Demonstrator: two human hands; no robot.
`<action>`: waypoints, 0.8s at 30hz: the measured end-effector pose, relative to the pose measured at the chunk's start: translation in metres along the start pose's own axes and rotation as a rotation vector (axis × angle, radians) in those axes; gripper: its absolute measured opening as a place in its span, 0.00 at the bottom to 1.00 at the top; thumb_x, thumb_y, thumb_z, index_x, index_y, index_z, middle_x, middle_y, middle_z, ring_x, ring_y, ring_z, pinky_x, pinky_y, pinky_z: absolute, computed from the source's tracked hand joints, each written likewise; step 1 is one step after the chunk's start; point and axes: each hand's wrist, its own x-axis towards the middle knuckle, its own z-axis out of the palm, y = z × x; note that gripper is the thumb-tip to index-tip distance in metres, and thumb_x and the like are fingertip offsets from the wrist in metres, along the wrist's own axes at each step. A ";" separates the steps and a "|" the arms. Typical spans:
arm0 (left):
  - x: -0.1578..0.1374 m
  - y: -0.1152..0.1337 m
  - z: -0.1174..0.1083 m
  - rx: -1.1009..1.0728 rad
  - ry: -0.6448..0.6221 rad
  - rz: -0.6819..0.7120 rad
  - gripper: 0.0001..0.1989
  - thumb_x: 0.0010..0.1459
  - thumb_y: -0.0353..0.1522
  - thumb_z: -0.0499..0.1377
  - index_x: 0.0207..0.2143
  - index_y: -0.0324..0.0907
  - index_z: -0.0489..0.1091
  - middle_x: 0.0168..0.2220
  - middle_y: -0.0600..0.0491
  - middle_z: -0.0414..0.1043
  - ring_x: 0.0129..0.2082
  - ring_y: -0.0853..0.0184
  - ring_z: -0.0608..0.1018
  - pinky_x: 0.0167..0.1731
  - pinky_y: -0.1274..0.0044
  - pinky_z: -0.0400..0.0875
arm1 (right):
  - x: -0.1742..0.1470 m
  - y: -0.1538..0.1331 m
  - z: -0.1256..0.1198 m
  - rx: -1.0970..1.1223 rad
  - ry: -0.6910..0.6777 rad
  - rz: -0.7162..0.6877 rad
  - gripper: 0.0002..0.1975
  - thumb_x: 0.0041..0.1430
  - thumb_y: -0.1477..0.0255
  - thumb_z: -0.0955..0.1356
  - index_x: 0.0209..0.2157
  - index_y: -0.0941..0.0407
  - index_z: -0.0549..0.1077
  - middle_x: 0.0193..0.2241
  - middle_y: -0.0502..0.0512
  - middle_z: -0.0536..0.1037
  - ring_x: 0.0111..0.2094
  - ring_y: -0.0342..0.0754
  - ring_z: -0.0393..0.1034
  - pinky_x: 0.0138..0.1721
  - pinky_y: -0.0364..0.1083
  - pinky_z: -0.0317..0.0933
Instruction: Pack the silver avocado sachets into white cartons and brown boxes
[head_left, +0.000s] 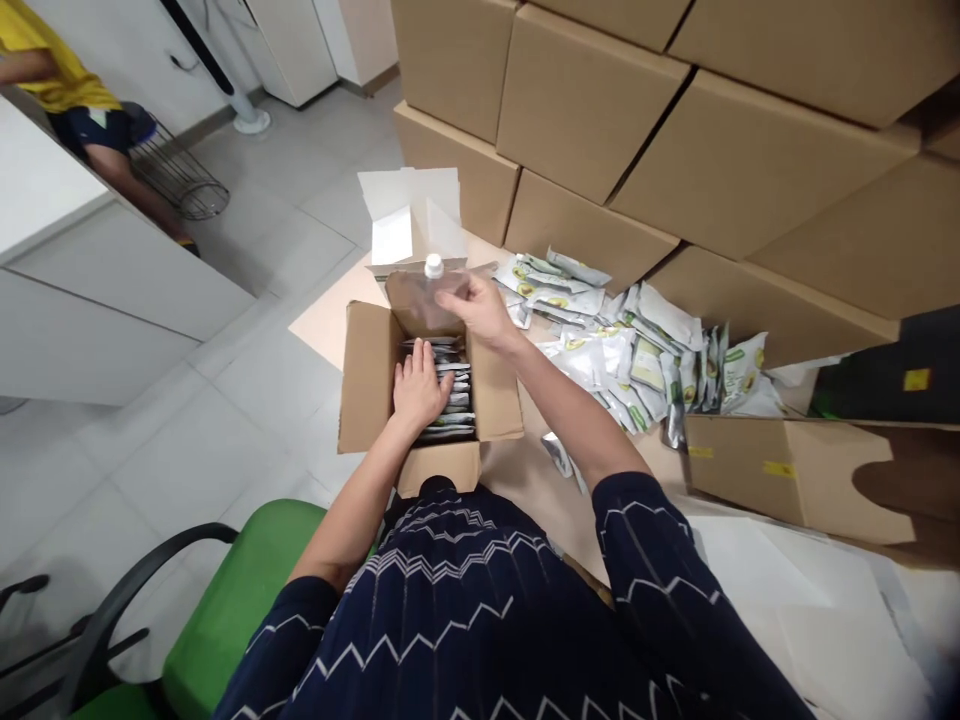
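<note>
1. Dark zigzag-patterned top point(442, 620), one, lies nearest the camera.
2. One clear capped pouch point(429, 306) is held over the far end of one open carton point(365, 380); the right hand's point(480, 306) grip pinches its side. It looks light, floppy and slick; the firm neck under the cap should give the surest hold.
3. One left hand point(420, 388), its grip spread flat, rests on packets point(450, 422) inside, probably soft and slippery, best taken by their upper edges; too tightly packed to count.
4. One white box point(405, 190) stands open beyond; loose packets point(592, 355) overlap on the bench point(330, 312), uncountable.
</note>
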 end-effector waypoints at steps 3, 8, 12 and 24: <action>-0.001 0.000 -0.001 -0.002 -0.017 -0.003 0.39 0.67 0.46 0.45 0.71 0.30 0.44 0.73 0.40 0.41 0.68 0.48 0.59 0.66 0.58 0.53 | 0.013 0.024 0.021 -0.299 -0.169 0.087 0.09 0.55 0.75 0.69 0.38 0.58 0.78 0.36 0.51 0.81 0.41 0.47 0.74 0.47 0.46 0.67; -0.003 0.000 -0.001 -0.020 -0.010 -0.001 0.38 0.67 0.45 0.45 0.71 0.30 0.45 0.73 0.40 0.41 0.68 0.48 0.59 0.66 0.58 0.53 | 0.012 0.036 0.024 -0.838 -0.406 0.167 0.18 0.56 0.83 0.64 0.44 0.59 0.79 0.42 0.56 0.82 0.45 0.49 0.75 0.50 0.45 0.64; -0.003 0.000 0.000 -0.047 -0.003 0.003 0.38 0.67 0.45 0.46 0.70 0.30 0.46 0.73 0.39 0.41 0.68 0.46 0.59 0.66 0.56 0.53 | 0.015 0.024 0.029 -0.996 -0.637 0.125 0.25 0.58 0.78 0.68 0.58 0.56 0.72 0.55 0.59 0.77 0.55 0.53 0.71 0.53 0.45 0.63; -0.017 -0.005 -0.004 -0.067 0.078 0.062 0.34 0.67 0.45 0.48 0.67 0.32 0.55 0.71 0.36 0.48 0.69 0.44 0.56 0.66 0.55 0.51 | 0.030 0.007 0.076 -1.337 -0.835 0.169 0.18 0.61 0.84 0.63 0.50 0.69 0.78 0.47 0.77 0.79 0.52 0.63 0.75 0.49 0.53 0.70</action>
